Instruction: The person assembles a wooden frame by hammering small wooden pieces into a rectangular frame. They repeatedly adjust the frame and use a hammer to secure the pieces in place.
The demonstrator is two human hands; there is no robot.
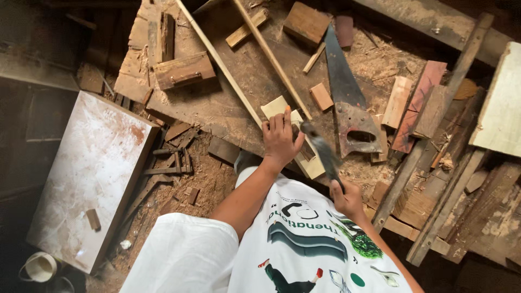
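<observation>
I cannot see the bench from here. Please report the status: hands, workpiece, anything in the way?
Left hand pressing pale wood block. Right hand gripping hammer. Hand saw lying right beside.

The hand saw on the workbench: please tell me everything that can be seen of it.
The hand saw lies flat on the dusty wooden workbench, right of the pale wood block that the left hand presses. Its dark, tapered blade points away from the person; its broad handle, reddish and worn, with an oval grip hole, lies nearer. Neither hand touches it. Small wood offcuts lie beside it. The right hand grips a blurred hammer instead.
</observation>
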